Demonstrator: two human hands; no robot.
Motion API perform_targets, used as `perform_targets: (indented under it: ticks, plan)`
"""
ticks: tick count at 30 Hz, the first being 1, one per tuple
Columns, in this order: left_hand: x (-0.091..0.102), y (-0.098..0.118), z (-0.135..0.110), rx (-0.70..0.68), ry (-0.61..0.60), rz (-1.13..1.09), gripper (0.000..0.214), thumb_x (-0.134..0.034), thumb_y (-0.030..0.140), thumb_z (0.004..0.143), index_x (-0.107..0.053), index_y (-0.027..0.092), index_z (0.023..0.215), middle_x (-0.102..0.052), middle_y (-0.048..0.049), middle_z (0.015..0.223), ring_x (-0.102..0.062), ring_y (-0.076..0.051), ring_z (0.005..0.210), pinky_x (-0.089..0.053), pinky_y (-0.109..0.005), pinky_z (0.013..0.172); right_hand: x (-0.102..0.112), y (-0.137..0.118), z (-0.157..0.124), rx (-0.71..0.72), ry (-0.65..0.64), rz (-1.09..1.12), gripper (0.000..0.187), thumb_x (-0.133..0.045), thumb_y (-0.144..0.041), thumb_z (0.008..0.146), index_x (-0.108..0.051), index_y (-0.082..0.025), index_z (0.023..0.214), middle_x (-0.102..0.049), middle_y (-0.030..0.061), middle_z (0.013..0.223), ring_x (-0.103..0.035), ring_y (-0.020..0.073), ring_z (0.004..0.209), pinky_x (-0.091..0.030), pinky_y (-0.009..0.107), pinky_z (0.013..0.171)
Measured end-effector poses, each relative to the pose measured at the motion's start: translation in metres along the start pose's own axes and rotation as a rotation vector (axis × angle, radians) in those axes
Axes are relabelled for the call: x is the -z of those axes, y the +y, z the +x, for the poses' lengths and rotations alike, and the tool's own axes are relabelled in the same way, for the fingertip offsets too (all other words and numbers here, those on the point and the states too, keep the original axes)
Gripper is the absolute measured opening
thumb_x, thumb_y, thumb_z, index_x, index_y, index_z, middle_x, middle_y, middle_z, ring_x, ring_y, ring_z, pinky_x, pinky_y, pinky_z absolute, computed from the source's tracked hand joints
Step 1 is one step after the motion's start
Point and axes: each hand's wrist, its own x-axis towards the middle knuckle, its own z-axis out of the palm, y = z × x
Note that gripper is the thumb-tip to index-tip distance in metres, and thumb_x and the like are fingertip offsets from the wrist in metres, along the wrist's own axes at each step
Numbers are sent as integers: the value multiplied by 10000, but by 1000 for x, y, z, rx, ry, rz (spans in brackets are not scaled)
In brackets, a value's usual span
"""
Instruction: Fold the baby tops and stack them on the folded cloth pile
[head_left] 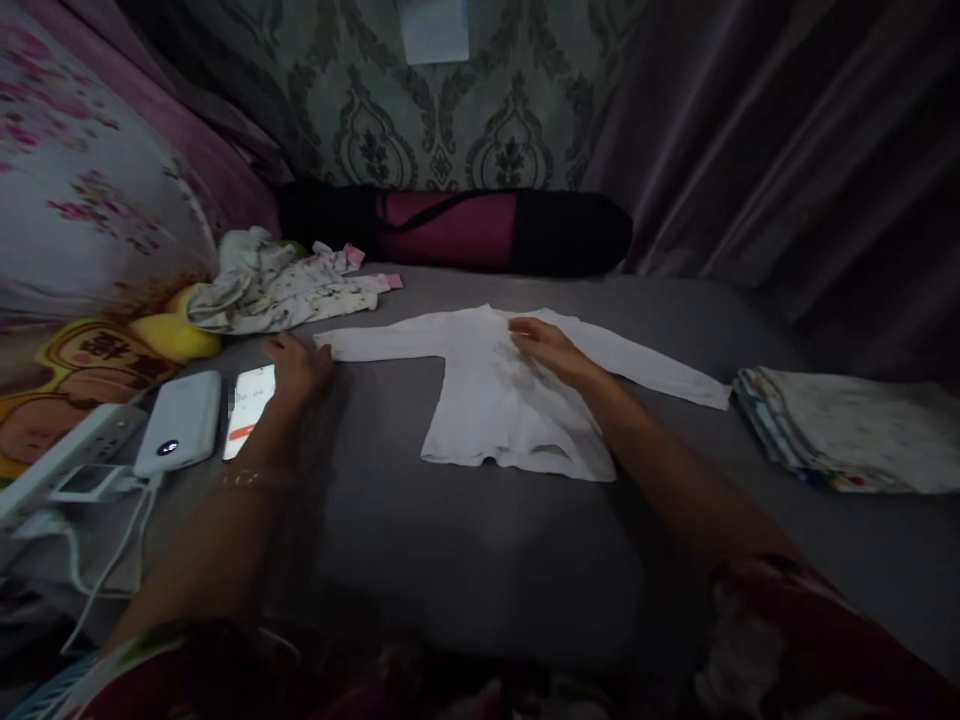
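Note:
A small white long-sleeved shirt (480,390) lies spread on the grey surface, both sleeves stretched out to the sides and the hem nearest me. At the cuff of the sleeve on the left is my left hand (296,368), its fingers and thumb apart. The thumb is close to the cuff; whether it touches cannot be made out. My right hand (555,352) rests over the upper right part of the shirt, fingers stretched out towards the collar. The fabric beneath it is slightly rumpled, and my forearm hides part of the right side.
Beside my left forearm lie a lit phone (251,400), a white power bank (180,422) and a power strip (82,455) with cables. Crumpled clothes (285,285) sit at the back left, folded cloths (855,425) at the right. A long black-and-maroon bag (450,230) lies along the wall.

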Motion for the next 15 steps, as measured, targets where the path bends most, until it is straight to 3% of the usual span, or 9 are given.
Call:
perform_targets:
  ticks: [3, 6, 9, 15]
  plan:
    - [15, 10, -22, 13, -142, -42, 624, -565, 371, 798, -463, -35, 1260, -539, -278, 1246, -453, -386, 1250, -445, -439, 959, 40, 11, -53, -135, 193, -18, 331, -572, -287, 860, -596, -149, 1160, -671, 118, 1131, -654, 171, 935, -530, 343, 849]
    - [29, 29, -56, -6, -488, -195, 556, -524, 463, 821, -504, 95, 1238, -667, -135, 1012, -636, -285, 968, -513, -358, 789, 62, 21, -94, -175, 295, -90, 276, -537, -297, 871, -611, -159, 1099, -689, 76, 917, -647, 143, 735, -548, 289, 697]
    - [38, 50, -96, -118, -738, -327, 627, -575, 591, 756, -519, 174, 1221, -677, -47, 870, -651, -230, 822, -503, -298, 680, 64, 22, -125, -208, 229, -242, 294, -535, -299, 859, -609, -161, 1108, -670, 55, 859, -617, 138, 660, -526, 264, 631]
    - [45, 71, -148, -296, -838, -437, 864, -688, 652, 639, -452, 190, 1330, -657, -48, 940, -626, -237, 860, -484, -313, 707, 46, 10, -179, -171, -99, -580, 648, -642, -393, 784, -464, -177, 1368, -589, 103, 1177, -615, 197, 897, -493, 297, 807]
